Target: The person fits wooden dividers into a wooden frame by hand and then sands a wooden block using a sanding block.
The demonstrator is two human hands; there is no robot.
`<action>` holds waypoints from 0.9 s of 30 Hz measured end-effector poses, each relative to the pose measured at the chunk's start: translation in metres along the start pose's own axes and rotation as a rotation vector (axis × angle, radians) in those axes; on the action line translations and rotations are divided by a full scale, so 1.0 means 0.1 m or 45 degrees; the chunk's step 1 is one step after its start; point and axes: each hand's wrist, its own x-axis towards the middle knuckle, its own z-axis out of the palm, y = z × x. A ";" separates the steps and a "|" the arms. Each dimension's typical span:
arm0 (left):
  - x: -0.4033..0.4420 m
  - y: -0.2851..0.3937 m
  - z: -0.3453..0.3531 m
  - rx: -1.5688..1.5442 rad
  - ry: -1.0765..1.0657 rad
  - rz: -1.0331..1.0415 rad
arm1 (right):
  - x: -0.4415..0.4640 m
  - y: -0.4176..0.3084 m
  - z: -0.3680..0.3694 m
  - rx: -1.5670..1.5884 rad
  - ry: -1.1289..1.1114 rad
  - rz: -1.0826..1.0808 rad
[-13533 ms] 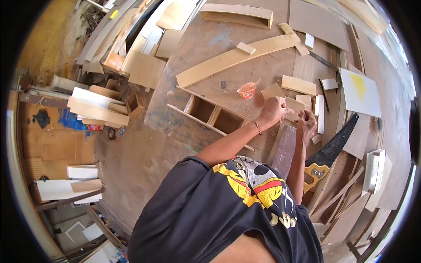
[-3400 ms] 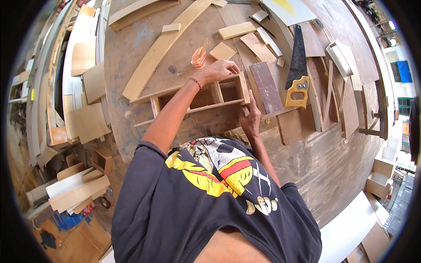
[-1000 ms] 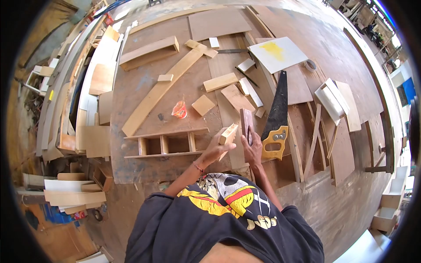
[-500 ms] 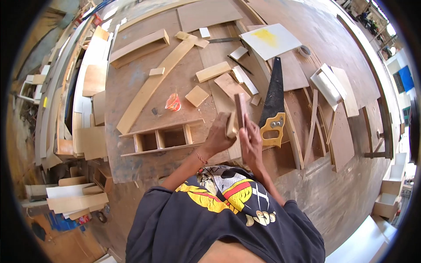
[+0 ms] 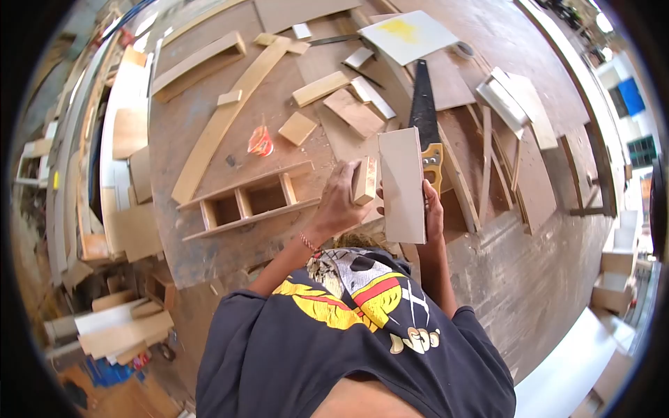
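Observation:
My left hand (image 5: pixel 340 196) is closed around a small wood block (image 5: pixel 366 180), whose end grain faces up toward me. In my right hand (image 5: pixel 433 211) is a pale rectangular board (image 5: pixel 402 187), gripped by its edge with its broad face turned to me. Block and board are held side by side above the table's near edge; a narrow gap shows between them. Behind the board lies a handsaw (image 5: pixel 423 104), its yellow handle (image 5: pixel 433 166) partly covered. Left of my left hand rests a narrow wooden frame (image 5: pixel 247 202) with open compartments.
An orange-and-white plastic cup (image 5: pixel 260 141) stands near a square wood piece (image 5: pixel 297 128). A long plank (image 5: pixel 226 129) lies at the left. Farther back are a white panel with a yellow stain (image 5: pixel 411 38) and a tape roll (image 5: pixel 462 49). Boards (image 5: pixel 129 160) are stacked left.
The board in my right hand has turned from edge-on to showing its broad face, and moved slightly right. My left hand still holds the block, now tilted. The camera view has shifted.

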 end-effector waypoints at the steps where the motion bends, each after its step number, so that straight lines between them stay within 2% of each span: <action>1: -0.04 0.02 -0.01 -0.013 -0.021 0.025 | -0.04 0.02 0.00 0.040 0.033 -0.029; 3: -0.15 0.03 -0.02 -0.291 -0.141 -0.100 | -0.12 0.12 -0.05 0.092 0.087 -0.082; 5: -0.28 0.01 -0.05 -0.400 -0.281 -0.154 | -0.22 0.26 -0.15 -0.333 0.138 -0.266; 7: -0.38 0.12 -0.14 -0.528 -0.372 -0.123 | -0.30 0.42 -0.30 -0.358 0.117 -0.309; 9: -0.48 0.23 -0.28 -0.566 -0.483 -0.152 | -0.33 0.61 -0.31 -0.407 0.339 -0.365; 10: -0.55 0.26 -0.33 -0.597 -0.576 -0.195 | -0.41 0.67 -0.25 -0.397 0.358 -0.383; 13: -0.78 0.20 -0.35 -0.740 -0.607 -0.137 | -0.71 0.73 0.07 -0.505 0.573 -0.467; 16: -0.98 0.07 -0.31 -0.600 -0.602 0.046 | -0.95 0.83 0.38 -0.747 0.725 -0.838; 17: -1.04 0.04 -0.31 -0.606 -0.629 0.057 | -1.01 0.88 0.42 -0.740 0.751 -0.852; 19: -1.14 0.06 -0.31 -0.431 -0.550 0.343 | -1.14 1.01 0.52 -1.459 1.040 -0.886; 20: -1.18 0.09 -0.32 -0.390 -0.503 0.410 | -1.17 1.10 0.52 -1.535 1.067 -0.966; 24: -1.30 0.01 -0.36 -0.184 -0.596 0.349 | -1.61 1.48 0.79 -1.739 1.018 -0.918; 27: -1.48 0.00 -0.26 -0.238 -0.619 0.359 | -1.72 1.60 0.77 -1.674 1.175 -0.946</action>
